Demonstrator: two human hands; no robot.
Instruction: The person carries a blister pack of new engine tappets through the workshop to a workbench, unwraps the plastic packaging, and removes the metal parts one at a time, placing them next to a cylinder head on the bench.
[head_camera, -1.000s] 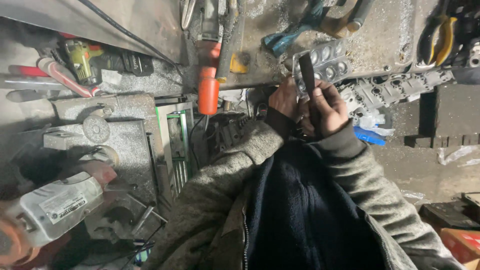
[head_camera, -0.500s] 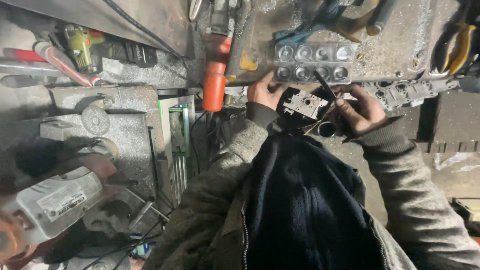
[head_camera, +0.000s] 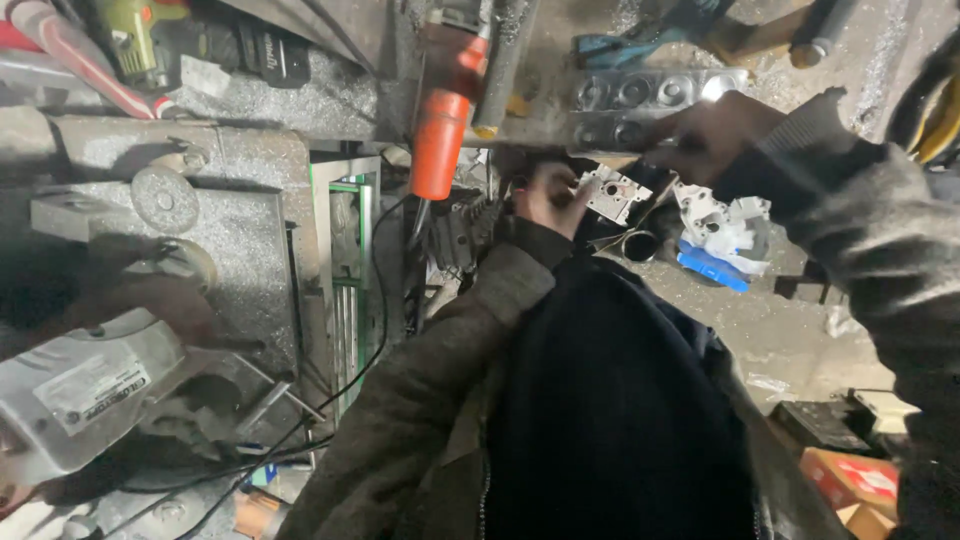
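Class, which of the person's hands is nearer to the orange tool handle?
Left. The left hand grips a small metal part just right of the orange tool handle; the right hand is farther right, by the metal block.

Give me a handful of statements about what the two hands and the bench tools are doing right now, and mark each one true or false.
1. The left hand holds a small pale metal plate with holes. True.
2. The right hand rests down in the lap. False: it is raised at the bench edge, by the grey metal block with round bores.
3. An orange-handled tool hangs over the bench edge, left of the left hand. True.
4. The orange-handled tool is gripped by the left hand. False: neither hand touches it.
5. A blue piece lies below white cast parts. True.
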